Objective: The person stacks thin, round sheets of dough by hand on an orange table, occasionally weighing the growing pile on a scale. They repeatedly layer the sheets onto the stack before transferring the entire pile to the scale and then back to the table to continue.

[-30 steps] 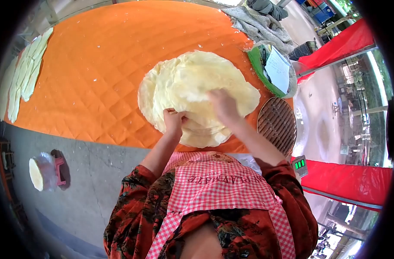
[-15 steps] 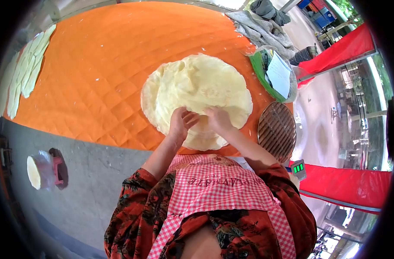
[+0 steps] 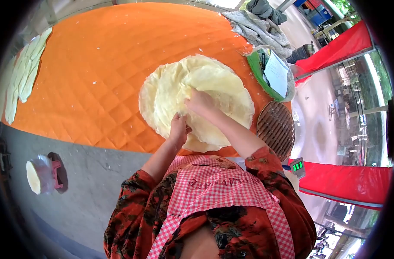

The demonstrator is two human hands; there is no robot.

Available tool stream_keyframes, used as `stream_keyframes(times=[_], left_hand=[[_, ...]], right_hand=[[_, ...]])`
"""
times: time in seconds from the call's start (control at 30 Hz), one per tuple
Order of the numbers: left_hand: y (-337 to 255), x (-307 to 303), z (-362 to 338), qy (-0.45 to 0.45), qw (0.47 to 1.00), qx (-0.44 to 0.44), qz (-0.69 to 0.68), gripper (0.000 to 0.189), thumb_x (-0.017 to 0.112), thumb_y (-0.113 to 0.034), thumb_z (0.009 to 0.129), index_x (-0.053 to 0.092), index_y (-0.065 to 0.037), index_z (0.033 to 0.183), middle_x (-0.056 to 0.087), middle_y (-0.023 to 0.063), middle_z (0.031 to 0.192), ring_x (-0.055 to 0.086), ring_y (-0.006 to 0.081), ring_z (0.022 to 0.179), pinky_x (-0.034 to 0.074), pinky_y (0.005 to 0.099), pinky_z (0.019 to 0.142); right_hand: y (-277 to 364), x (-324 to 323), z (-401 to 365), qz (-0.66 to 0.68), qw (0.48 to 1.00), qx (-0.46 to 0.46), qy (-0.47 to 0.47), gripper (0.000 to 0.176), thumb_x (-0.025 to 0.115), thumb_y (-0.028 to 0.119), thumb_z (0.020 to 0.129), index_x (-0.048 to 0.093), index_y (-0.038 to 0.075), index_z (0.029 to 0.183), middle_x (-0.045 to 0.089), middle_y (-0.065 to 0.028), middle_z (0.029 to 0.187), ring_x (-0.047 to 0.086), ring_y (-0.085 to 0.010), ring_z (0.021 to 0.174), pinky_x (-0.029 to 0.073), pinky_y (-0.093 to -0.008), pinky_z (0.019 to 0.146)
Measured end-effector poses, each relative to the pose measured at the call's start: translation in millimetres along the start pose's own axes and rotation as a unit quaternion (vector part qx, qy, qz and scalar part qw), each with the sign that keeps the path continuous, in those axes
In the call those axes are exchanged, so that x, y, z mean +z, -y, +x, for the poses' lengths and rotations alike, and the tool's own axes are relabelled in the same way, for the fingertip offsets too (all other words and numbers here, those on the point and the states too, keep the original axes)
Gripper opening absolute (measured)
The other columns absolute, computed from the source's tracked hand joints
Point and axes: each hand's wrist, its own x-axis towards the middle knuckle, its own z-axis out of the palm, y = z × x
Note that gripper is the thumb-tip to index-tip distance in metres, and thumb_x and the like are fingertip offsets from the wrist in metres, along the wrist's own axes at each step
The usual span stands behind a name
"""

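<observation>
A pile of thin, round, pale-yellow dough sheets (image 3: 225,93) lies before me on an orange quilted cloth, its top sheet wrinkled and partly lifted. My left hand (image 3: 179,128) is closed in a pinch on the top sheet, low and left of the pile's middle. Higher up, near the centre, my right hand (image 3: 200,102) pinches the same layer, its fingertips partly hidden by the sheet's folds. Both hands rest close together, the right forearm reaching across the pile's lower right.
Right of the pile stand a round slatted rack (image 3: 276,131) and a green-edged basket (image 3: 266,80) with paper and pens. A grey cloth (image 3: 259,32) lies behind. Long pale strips (image 3: 28,71) sit at far left; a pink stool (image 3: 57,174) is on the floor.
My right hand has moved up and left across the pile, pulling at the top sheet. My left hand has dropped slightly and its fingers have closed. The sheet's folds have shifted.
</observation>
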Motion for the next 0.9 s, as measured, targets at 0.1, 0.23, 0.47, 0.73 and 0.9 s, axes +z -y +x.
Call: stream_keyframes(times=[0.1,0.23,0.47,0.73,0.9], left_hand=[[2,1,0,0.003,1.0,0.021,0.016,0.022,0.041,-0.012,0.095,0.048,-0.007,0.115,0.06,0.0078,0.097,0.062,0.0206,0.079,0.055,0.0357,0.065],[8,13,-13,0.001,0.999,0.044,0.009,0.022,0.04,-0.012,0.095,0.05,-0.006,0.114,0.06,0.0072,0.095,0.061,0.0171,0.073,0.054,0.0314,0.058],[15,21,-9,0.038,0.979,0.125,0.156,0.029,0.037,-0.019,0.1,0.049,-0.004,0.121,0.06,0.0098,0.106,0.062,0.0198,0.092,0.055,0.035,0.076],[-4,27,-42,-0.042,0.992,0.117,0.031,0.06,0.056,-0.038,0.092,0.034,-0.005,0.136,0.04,0.0109,0.136,0.041,0.0269,0.125,0.037,0.0457,0.101],[-44,43,-57,0.188,0.957,-0.013,-0.22,0.05,0.059,-0.035,0.09,0.042,-0.007,0.128,0.049,0.012,0.13,0.048,0.026,0.12,0.041,0.0433,0.099]], right_hand=[[-7,14,27,0.032,0.998,0.008,0.057,0.033,0.057,0.031,0.084,0.066,0.0,0.092,0.066,-0.0223,0.093,0.064,-0.0344,0.094,0.05,-0.044,0.081],[-4,21,25,0.033,0.998,-0.035,-0.029,0.029,0.057,0.028,0.082,0.067,0.002,0.086,0.068,-0.0191,0.085,0.066,-0.0345,0.085,0.052,-0.0426,0.073],[36,-40,32,-0.082,0.984,0.005,0.155,0.023,0.062,0.021,0.077,0.069,0.002,0.088,0.068,-0.0162,0.088,0.066,-0.0307,0.085,0.052,-0.0406,0.073],[-6,-204,8,0.23,0.959,-0.122,-0.116,0.034,0.059,0.015,0.071,0.065,0.001,0.101,0.067,-0.0089,0.079,0.064,-0.0205,0.07,0.05,-0.0298,0.064],[-67,-277,-44,0.457,0.885,-0.032,-0.081,0.041,0.063,0.011,0.075,0.058,-0.003,0.113,0.066,-0.0118,0.098,0.065,-0.018,0.084,0.052,-0.0308,0.078]])
